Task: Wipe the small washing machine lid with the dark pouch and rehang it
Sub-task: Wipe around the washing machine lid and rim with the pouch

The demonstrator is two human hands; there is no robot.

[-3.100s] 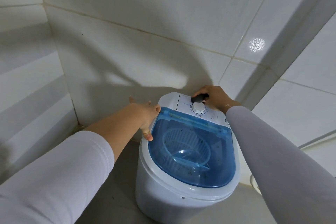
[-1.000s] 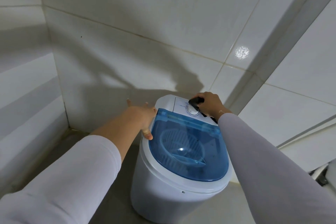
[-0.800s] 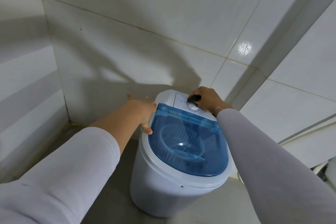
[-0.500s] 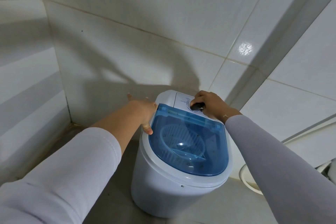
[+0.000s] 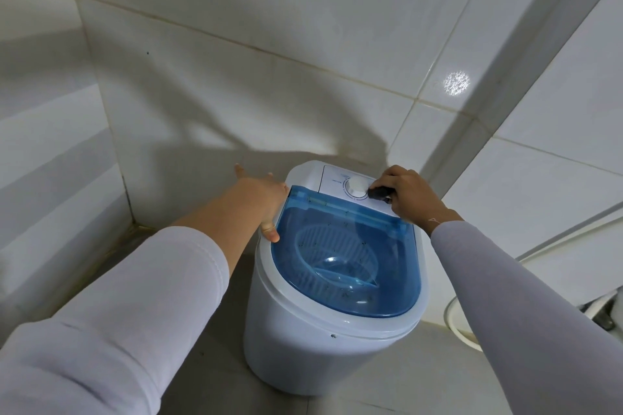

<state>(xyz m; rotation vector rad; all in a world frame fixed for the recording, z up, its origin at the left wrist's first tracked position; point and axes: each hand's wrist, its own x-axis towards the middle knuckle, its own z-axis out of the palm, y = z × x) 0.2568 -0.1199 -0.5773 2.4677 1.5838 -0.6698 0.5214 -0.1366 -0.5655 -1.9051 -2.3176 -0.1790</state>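
Note:
A small white washing machine (image 5: 323,344) stands on the floor in a tiled corner. Its translucent blue lid (image 5: 347,256) is closed, with dark specks on it. Behind the lid is a white control panel with a round dial (image 5: 357,184). My right hand (image 5: 409,197) is closed around the dark pouch (image 5: 380,193), pressing it on the panel just right of the dial. My left hand (image 5: 264,202) rests flat against the machine's left rim, fingers spread, thumb on the edge beside the lid.
White tiled walls (image 5: 236,84) close in behind and to the left. A wall corner post (image 5: 499,104) rises at the right. A pale round basin rim (image 5: 455,323) and dark fittings (image 5: 603,313) sit at the right edge, close to the machine.
My right hand with the pouch has slid from over the dial to its right side on the panel. The left hand has stayed on the rim. The view shifted slightly.

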